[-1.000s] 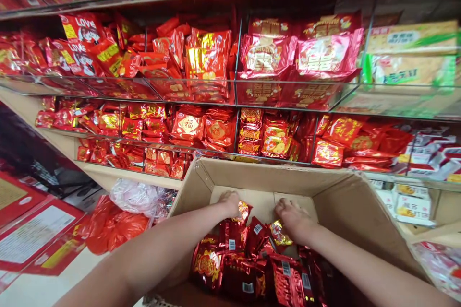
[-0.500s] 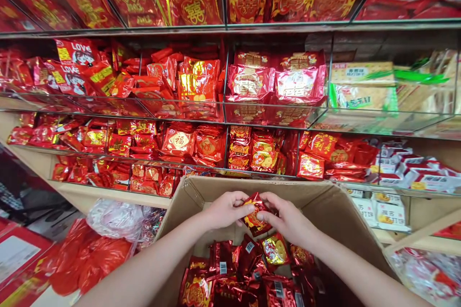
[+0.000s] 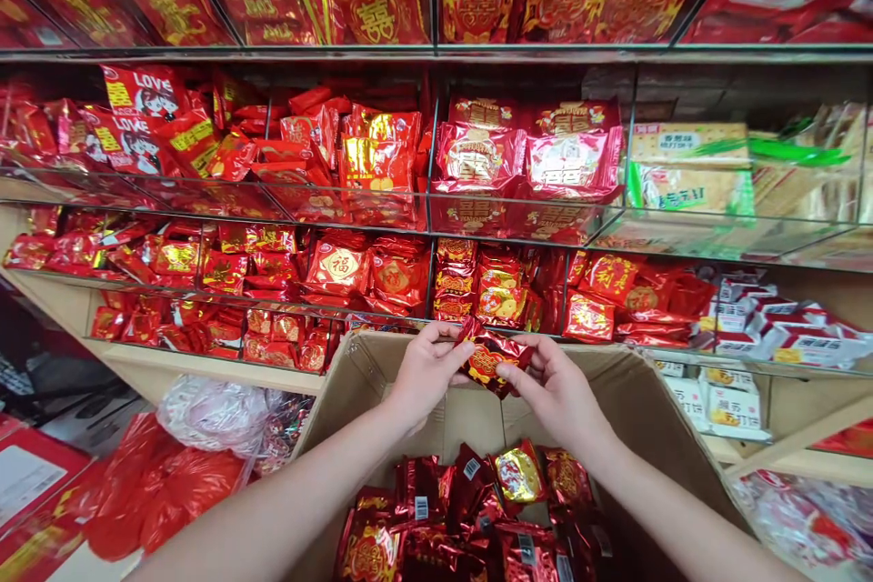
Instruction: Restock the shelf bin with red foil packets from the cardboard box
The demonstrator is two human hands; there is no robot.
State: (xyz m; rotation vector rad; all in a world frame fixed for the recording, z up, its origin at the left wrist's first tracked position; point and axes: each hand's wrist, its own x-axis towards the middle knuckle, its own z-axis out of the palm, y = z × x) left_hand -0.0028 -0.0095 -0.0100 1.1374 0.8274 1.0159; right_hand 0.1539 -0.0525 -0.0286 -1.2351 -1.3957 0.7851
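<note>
Your left hand [image 3: 426, 373] and right hand [image 3: 563, 396] both pinch one red packet [image 3: 486, 362], near the far edge of the cardboard box [image 3: 655, 400]. Loose packets [image 3: 423, 491] lie inside, toward the near edge.

Location type: shop, packaged-snack section. Identifying features: tiered display shelving [image 3: 150, 361], divided by clear panels [image 3: 702, 234] and stocked by kind, in multiples. Red foil packets [image 3: 376, 168] occupy most of it; green-edged cracker packs [image 3: 687, 188] and white packets [image 3: 735, 406] are grouped at the right.
</note>
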